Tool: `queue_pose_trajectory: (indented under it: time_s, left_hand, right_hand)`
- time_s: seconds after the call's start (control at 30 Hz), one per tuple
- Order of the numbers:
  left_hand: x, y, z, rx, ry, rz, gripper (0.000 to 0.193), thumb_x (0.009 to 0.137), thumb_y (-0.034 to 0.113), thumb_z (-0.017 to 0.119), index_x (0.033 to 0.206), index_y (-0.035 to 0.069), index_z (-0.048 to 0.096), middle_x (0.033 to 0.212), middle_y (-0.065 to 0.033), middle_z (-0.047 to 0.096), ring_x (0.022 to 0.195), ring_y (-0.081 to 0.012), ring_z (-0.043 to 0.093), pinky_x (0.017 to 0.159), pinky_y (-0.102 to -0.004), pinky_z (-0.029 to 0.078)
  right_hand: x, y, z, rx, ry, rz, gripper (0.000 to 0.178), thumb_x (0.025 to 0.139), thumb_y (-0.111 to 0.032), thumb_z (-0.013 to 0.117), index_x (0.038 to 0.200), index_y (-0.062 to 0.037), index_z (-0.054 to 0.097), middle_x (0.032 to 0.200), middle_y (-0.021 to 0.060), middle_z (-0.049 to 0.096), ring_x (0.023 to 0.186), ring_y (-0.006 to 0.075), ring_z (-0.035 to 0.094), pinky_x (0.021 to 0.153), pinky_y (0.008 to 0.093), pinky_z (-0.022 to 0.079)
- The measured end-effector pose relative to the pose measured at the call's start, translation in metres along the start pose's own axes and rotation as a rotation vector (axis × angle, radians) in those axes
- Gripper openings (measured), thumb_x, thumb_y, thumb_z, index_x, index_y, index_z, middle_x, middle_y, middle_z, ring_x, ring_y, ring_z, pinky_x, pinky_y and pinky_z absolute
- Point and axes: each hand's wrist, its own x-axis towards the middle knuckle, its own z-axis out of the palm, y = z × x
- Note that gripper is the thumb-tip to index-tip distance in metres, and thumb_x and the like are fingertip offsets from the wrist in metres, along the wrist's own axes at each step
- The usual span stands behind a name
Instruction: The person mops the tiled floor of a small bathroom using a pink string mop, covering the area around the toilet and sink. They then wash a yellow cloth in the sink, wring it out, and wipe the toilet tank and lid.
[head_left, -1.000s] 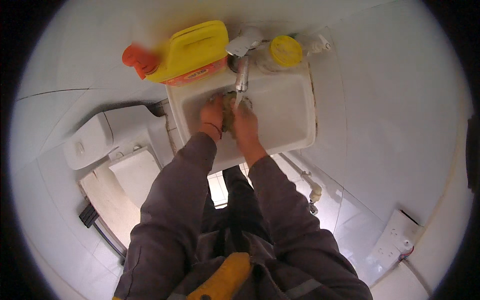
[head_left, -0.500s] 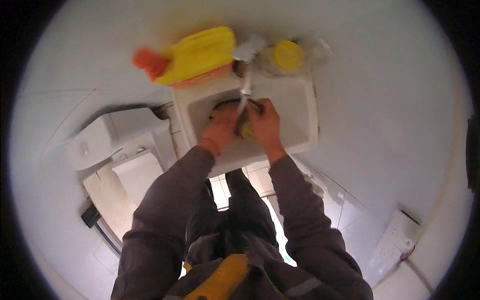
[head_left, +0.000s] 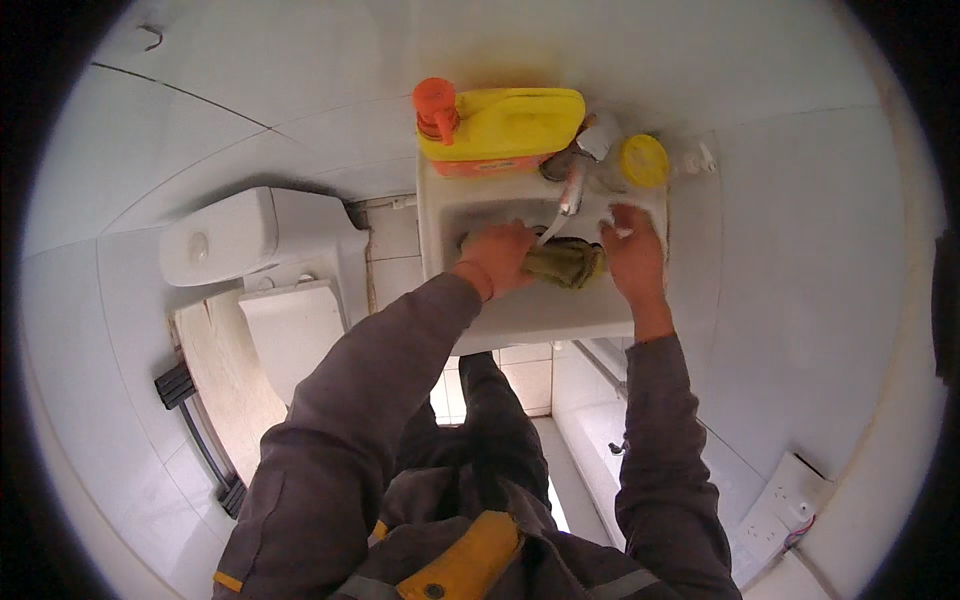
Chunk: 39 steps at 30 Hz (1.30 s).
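A crumpled olive-green cloth [head_left: 562,264] with dark edges lies in the white sink [head_left: 500,325], just below the tap [head_left: 573,190]. A thin stream of water runs from the spout onto it. My left hand [head_left: 500,252] grips the cloth's left end, its fingertips partly hidden. Apart from the cloth, my right hand [head_left: 637,258] hovers over the sink's right side. Its thumb and fingers are curled with a gap between them, and white shows through there.
A yellow jug [head_left: 515,125] with a red cap stands on the sink's back ledge. Right of the tap is a jar with a yellow lid [head_left: 644,160]. A white toilet [head_left: 290,300] stands left of the sink, with a black-ended rod [head_left: 205,440] beside it.
My right hand has let go of the cloth and moved right, while my left hand stays on it. The sink and jug now appear farther right in view.
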Motion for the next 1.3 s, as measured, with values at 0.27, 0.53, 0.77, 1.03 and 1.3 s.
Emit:
queue_pose_trajectory:
  time_s: [0.27,0.53,0.77,1.03,1.3]
  left_hand:
    - [-0.001,-0.009,-0.012,-0.291,-0.050,-0.088,0.045,0.072,0.014,0.065,0.113,0.003,0.052,0.105,-0.0205,0.062,0.100,-0.0386,0.060,0.086,-0.0439,0.048]
    - [-0.009,-0.001,-0.044,-0.475,-0.017,0.065,0.041,0.070,0.010,0.063,0.109,0.004,0.057,0.103,-0.0192,0.062,0.098,-0.0350,0.061,0.086,-0.0389,0.048]
    - [0.004,-0.019,-0.004,-0.759,-0.011,-0.200,0.068,0.072,0.019,0.069,0.134,0.006,0.043,0.118,-0.0175,0.060,0.110,-0.0286,0.059,0.096,-0.0358,0.046]
    - [0.017,-0.032,0.061,-0.951,0.007,-0.020,0.098,0.073,0.035,0.082,0.144,0.003,0.024,0.130,-0.0121,0.052,0.121,-0.0219,0.050,0.103,-0.0337,0.040]
    - [0.043,-0.016,0.011,-0.576,-0.311,-0.317,0.066,0.070,0.020,0.071,0.129,0.002,0.046,0.113,-0.0137,0.063,0.106,-0.0219,0.059,0.092,-0.0352,0.048]
  right_hand:
    - [0.012,-0.124,-0.033,-0.295,0.227,-0.655,0.043,0.075,-0.009,0.067,0.117,-0.0085,0.056,0.123,0.0101,0.054,0.115,0.0318,0.052,0.098,0.0434,0.041]
    - [-0.049,-0.058,0.005,-0.091,0.026,-0.425,0.044,0.073,-0.010,0.069,0.115,-0.0081,0.057,0.117,0.0138,0.057,0.110,0.0332,0.055,0.090,0.0423,0.047]
    - [-0.019,0.001,0.082,0.915,-0.223,0.312,0.048,0.073,-0.004,0.062,0.120,-0.0015,0.051,0.108,0.0123,0.061,0.100,0.0289,0.060,0.091,0.0387,0.049]
    - [-0.008,0.018,0.105,1.866,-0.022,0.790,0.036,0.080,-0.010,0.051,0.115,-0.0005,0.055,0.110,0.0105,0.061,0.104,0.0275,0.059,0.096,0.0418,0.047]
    - [-0.006,0.049,0.065,1.038,-0.164,0.427,0.060,0.080,-0.019,0.064,0.134,-0.0017,0.045,0.130,0.0135,0.052,0.121,0.0291,0.050,0.105,0.0408,0.039]
